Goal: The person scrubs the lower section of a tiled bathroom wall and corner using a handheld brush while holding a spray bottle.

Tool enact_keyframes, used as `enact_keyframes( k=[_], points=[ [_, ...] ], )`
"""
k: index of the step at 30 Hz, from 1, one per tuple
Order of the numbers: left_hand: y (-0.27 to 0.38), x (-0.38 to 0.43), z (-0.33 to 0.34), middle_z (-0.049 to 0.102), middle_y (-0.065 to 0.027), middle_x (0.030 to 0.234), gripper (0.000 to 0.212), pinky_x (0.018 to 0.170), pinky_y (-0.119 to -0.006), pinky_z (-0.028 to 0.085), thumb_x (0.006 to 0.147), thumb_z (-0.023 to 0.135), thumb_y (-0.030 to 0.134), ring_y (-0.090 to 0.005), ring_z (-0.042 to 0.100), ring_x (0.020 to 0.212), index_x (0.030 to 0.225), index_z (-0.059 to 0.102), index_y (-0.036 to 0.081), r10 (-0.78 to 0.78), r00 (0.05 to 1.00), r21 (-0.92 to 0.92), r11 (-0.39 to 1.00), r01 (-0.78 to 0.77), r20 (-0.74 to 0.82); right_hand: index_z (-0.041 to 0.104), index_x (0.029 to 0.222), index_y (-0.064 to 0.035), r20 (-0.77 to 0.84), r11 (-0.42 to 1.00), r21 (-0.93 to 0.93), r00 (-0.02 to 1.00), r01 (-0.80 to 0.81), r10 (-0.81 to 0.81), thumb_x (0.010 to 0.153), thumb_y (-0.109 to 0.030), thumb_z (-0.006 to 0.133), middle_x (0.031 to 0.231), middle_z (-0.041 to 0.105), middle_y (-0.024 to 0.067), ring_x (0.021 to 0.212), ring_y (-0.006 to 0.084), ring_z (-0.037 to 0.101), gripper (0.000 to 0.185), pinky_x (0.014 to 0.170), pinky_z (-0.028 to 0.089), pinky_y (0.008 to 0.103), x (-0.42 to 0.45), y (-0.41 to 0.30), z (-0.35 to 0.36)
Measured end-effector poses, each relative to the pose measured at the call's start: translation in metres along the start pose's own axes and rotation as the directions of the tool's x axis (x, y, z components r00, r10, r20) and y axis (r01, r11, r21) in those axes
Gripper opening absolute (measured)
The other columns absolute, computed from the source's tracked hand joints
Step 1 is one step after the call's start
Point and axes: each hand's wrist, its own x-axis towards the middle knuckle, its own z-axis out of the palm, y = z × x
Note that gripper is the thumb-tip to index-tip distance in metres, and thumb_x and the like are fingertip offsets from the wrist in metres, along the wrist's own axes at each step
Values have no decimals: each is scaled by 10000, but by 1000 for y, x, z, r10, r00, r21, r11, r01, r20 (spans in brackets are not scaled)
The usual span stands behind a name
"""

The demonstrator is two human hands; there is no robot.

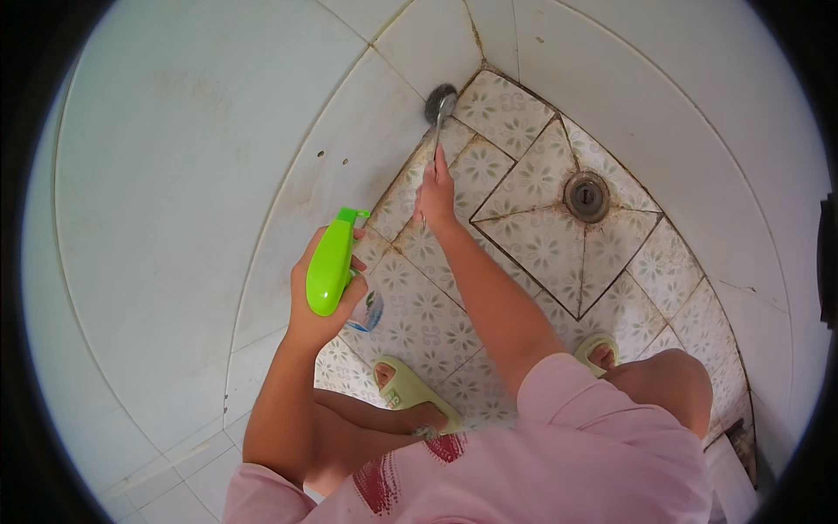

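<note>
My left hand (pixel 316 278) is wrapped around a spray bottle with a bright green trigger head (pixel 330 268). Below the head, part of the bottle's clear body (pixel 368 312) with a blue label shows past my fingers. In my right hand (pixel 435 196) is the thin handle of a scrubbing brush (pixel 441 105) with a round dark grey head. That head rests where the white wall tile (pixel 366 124) meets the patterned floor tiles (pixel 481 167), close to the corner. Stains darken the joint there.
A round floor drain (pixel 586 196) sits in the floor to the right, ringed with brown grime. White tiled walls close in on both sides and meet at a stained corner (pixel 484 64). My feet stand in light green slippers (pixel 419 396). A dark object (pixel 829 262) sticks in at the right rim.
</note>
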Motion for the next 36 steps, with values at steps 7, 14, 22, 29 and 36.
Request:
enact_keyframes(
  k=[7, 14, 22, 29, 36],
  points=[
    [-17, 16, -7, 600, -68, 1035, 456, 680, -272, 489, 688, 585, -24, -142, 593, 729, 1142, 553, 7, 35, 999, 70, 997, -33, -22, 223, 1485, -86, 102, 722, -377, 801, 580, -590, 969, -84, 366, 1402, 424, 235, 1200, 303, 520, 536, 981, 385, 310, -81, 134, 40],
    [-24, 10, -13, 596, -58, 1016, 445, 680, -268, 486, 692, 587, -15, -134, 594, 740, 1134, 551, 9, 40, 999, 41, 998, -39, -15, 226, 1486, -112, -53, 945, -143, 951, 295, -305, 987, -119, 362, 1333, 495, 218, 1188, 285, 520, 517, 972, 394, 320, -14, 50, 18],
    [-19, 12, -13, 584, -59, 1066, 464, 682, -265, 486, 693, 582, -27, -129, 586, 743, 1154, 545, 6, 90, 996, 6, 996, -90, 0, 233, 1489, -120, 55, 926, -184, 944, 330, -326, 971, -103, 387, 1366, 480, 174, 1136, 263, 539, 541, 950, 415, 314, -70, 163, 48],
    [-22, 1, -23, 584, -64, 1063, 453, 678, -266, 483, 691, 578, -33, -138, 581, 730, 1142, 553, -1, 75, 997, -1, 997, -75, -27, 177, 1503, -131, 110, 971, -74, 969, 228, -219, 973, -79, 374, 1454, 381, 180, 1274, 274, 446, 567, 1000, 379, 318, -69, 112, 54],
    [-24, -3, -35, 588, -63, 1047, 437, 673, -262, 482, 695, 584, -26, -131, 583, 715, 1130, 554, 1, 97, 994, 110, 990, -92, -42, 167, 1502, -269, 125, 997, -2, 989, 80, -79, 993, -122, 363, 729, 537, 83, 499, 134, 477, 565, 484, 460, 291, -65, 78, 50]
  ],
)
